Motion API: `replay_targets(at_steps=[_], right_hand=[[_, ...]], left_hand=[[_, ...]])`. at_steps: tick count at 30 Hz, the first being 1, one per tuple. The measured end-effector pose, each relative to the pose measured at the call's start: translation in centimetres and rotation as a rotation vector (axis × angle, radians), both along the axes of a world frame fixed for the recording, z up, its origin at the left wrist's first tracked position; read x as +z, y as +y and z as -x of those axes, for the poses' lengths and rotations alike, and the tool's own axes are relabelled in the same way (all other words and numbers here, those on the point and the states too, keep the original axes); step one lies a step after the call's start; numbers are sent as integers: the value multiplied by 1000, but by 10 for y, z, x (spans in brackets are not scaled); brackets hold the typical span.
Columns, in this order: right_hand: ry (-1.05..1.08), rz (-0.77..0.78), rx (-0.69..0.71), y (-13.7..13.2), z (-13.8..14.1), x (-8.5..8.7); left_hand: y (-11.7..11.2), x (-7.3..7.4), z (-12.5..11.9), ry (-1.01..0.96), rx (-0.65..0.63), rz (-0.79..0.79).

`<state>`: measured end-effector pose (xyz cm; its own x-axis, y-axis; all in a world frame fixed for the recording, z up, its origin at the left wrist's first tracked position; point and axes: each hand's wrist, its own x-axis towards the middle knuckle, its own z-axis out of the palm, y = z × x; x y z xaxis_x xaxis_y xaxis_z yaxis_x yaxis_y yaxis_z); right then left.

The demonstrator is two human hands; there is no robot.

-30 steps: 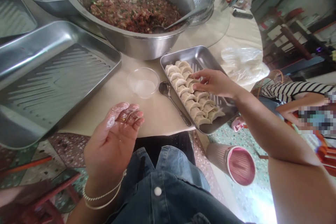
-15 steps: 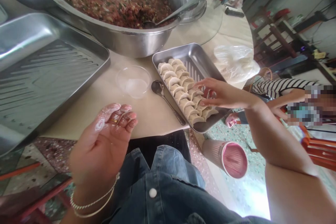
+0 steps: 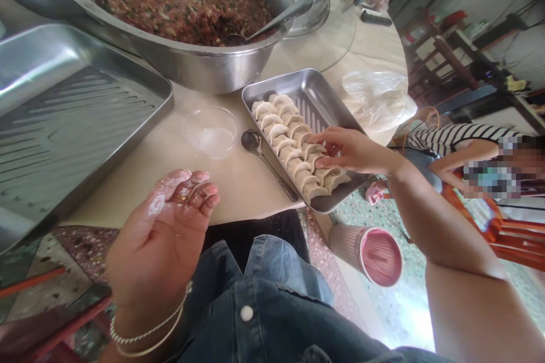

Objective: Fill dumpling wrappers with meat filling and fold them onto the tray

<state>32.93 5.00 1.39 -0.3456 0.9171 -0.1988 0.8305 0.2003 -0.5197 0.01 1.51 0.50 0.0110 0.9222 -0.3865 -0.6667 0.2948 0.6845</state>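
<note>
My right hand [image 3: 347,148] reaches over a small steel tray [image 3: 317,91], its fingertips resting on the folded dumplings [image 3: 289,136] that lie there in two rows. The fingers are stretched out and I see nothing held in them. My left hand [image 3: 168,227], dusted with flour, hovers palm up above my lap near the table's edge, with the fingers loosely curled and nothing in them. A metal spoon [image 3: 266,161] lies on the table beside the tray, and a small clear bowl [image 3: 210,131] stands to its left.
A big steel bowl of minced meat filling [image 3: 187,3] with a spoon in it stands at the back. A large ridged steel tray [image 3: 76,119] fills the left. A plastic bag [image 3: 377,99] lies right of the small tray. A pink-rimmed bin [image 3: 370,252] stands on the floor. A person in a striped top [image 3: 468,139] sits at the right.
My right hand slid from the tray's middle toward its near end along the dumpling rows. My left hand stayed put, drifting slightly left in view as my head shifted.
</note>
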Motion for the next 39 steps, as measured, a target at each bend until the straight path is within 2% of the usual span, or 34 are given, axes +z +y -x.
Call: replay_targets(at_steps=[8,12,14,17,19,24,30,32,36,39], right_hand=[[-18,-6,-8,2,6,2],[-4,-23,-95,-8,-6,14],[-32,56,-105,-15,-12,23],[-80,317,-13,-25,-13,32],[-90,388,-3,-29,-8,33],[-92,284,-54,-30,6,28],[-80,268,-37,-33,-5,23],[-86,201,-42,-36,-7,25],[-32,-32,92,-38,1,32],[15,-44,181,-34,9,32]], left_hand=[[0,-6,4,6,35,-41],[1,-6,5,-3,37,-28],[1,-6,4,-5,34,-21],[2,-5,3,-8,32,-10],[2,-5,3,-18,29,-12],[2,-6,2,-18,17,-29],[1,-7,3,-4,16,-43],[1,-8,3,-10,7,-38],[1,-8,2,-3,2,-55],[0,-9,3,-15,-18,-99]])
